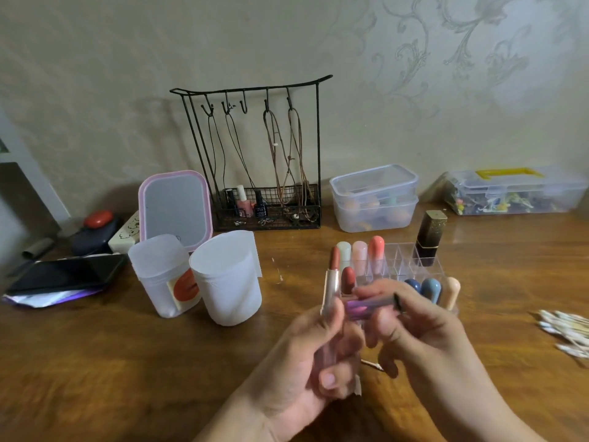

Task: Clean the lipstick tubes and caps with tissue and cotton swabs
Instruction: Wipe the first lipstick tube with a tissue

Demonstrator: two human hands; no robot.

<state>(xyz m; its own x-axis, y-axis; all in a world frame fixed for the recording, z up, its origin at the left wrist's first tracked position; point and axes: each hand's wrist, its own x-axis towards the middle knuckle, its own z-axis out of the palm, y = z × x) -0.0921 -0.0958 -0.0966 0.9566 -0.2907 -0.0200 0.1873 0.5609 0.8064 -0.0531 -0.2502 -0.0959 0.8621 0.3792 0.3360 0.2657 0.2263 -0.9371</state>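
Head view: above the wooden counter (127, 362), the left hand (306, 355) has its fingers curled round an open lipstick tube (330, 291), held upright. The right hand (414, 330) pinches a purple cap (371, 306) lying sideways, just beside the tube. Cotton swabs (564, 330) lie far right

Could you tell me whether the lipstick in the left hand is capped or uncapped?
Uncapped: the lipstick stands upright in the left hand, its reddish bullet exposed.
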